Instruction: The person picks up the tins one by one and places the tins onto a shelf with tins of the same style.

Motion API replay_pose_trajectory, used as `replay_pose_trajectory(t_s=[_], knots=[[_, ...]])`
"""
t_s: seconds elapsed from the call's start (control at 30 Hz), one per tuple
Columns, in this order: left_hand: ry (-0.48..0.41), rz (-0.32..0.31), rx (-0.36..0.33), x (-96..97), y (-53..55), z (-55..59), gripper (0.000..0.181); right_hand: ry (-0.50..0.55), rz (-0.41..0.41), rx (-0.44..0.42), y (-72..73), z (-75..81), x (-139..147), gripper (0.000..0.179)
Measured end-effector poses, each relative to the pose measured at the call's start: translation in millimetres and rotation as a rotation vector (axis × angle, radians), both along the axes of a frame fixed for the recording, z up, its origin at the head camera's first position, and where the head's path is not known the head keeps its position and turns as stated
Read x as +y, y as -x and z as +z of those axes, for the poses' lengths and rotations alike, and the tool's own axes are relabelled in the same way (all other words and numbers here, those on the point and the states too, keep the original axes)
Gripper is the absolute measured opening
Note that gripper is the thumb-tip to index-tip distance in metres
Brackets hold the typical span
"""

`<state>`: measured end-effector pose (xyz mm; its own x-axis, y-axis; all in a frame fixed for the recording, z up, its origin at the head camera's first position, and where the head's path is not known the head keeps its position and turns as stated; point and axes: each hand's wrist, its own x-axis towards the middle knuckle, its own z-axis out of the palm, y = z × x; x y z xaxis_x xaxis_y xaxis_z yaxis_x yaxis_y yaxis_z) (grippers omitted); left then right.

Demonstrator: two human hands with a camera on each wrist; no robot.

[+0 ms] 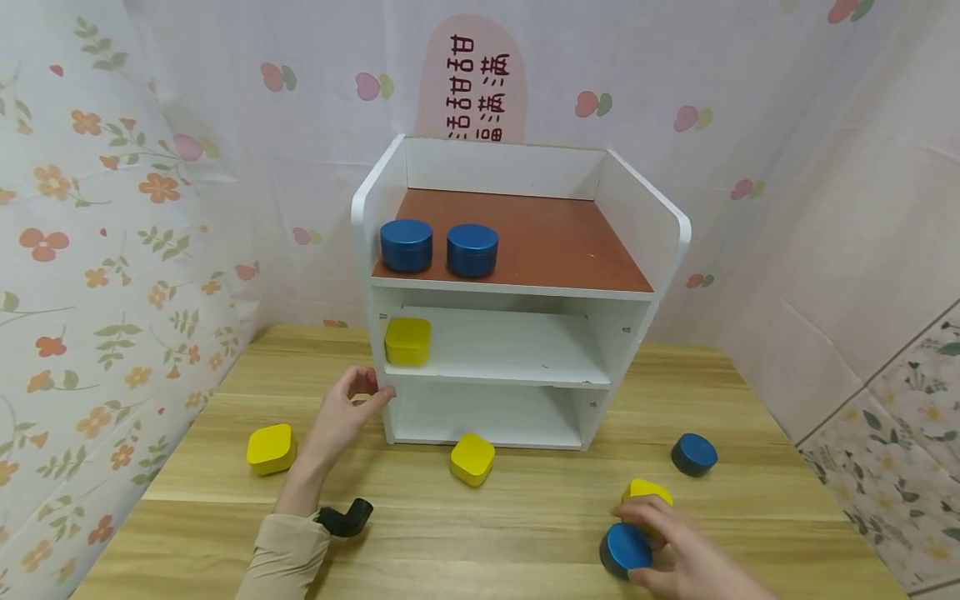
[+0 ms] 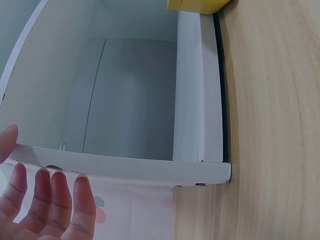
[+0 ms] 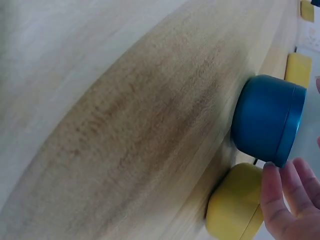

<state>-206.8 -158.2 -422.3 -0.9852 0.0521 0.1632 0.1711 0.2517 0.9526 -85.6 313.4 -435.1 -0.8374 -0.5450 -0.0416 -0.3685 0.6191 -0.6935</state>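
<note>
At the left side panel of a white shelf unit, my left hand grips the front edge. In the left wrist view, its fingertips lie along the panel's outer side, with the thumb on the other side. My right hand is spread around a round blue tin on the table. In the right wrist view, fingertips are right at the lid rim of that tin. A square yellow tin sits just behind it, partly hidden by the fingers.
Two blue tins stand on the brown top shelf. A yellow tin stands at the left of the middle shelf. On the table are yellow tins at left and centre, and another blue tin at right.
</note>
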Motion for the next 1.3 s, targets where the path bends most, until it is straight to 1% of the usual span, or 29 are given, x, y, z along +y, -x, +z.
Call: replay_pose_trajectory(t_s=[0.2,0.33,0.4,0.53,0.63,0.87,1.17,1.23,1.3], knots=[[0.021,0.0,0.003,0.2,1.0,-2.0,0.037,-0.058,-0.027,-0.021,0.3,-0.2,-4.5,0.062],[0.014,0.001,0.004,0.6,0.5,-1.2,0.037,-0.09,-0.015,-0.03,0.5,-0.4,-6.3,0.062],[0.005,0.004,0.002,0.6,0.6,-1.2,0.036,-0.092,0.0,-0.044,0.9,-0.8,-6.8,0.063],[-0.001,0.007,0.001,0.1,0.5,-2.3,0.035,-0.085,0.048,-0.041,1.8,-4.5,-7.2,0.064],[0.005,0.011,-0.005,-0.1,0.1,-2.7,0.036,-0.081,0.064,-0.06,2.9,-7.4,-8.8,0.065],[0.005,0.011,-0.013,-0.7,0.7,-3.5,0.036,-0.064,0.046,-0.126,6.4,-11.3,-10.9,0.07],[0.006,0.001,0.004,-0.4,4.7,-3.4,0.038,-0.077,0.026,-0.169,9.6,-13.1,-12.6,0.058],[0.003,0.003,0.001,-0.5,4.5,-3.1,0.038,-0.076,0.032,-0.16,10.5,-11.7,-14.5,0.056],[0.003,0.006,-0.003,-0.6,4.1,-3.0,0.037,-0.062,0.051,-0.125,11.2,-9.6,-17.6,0.054]])
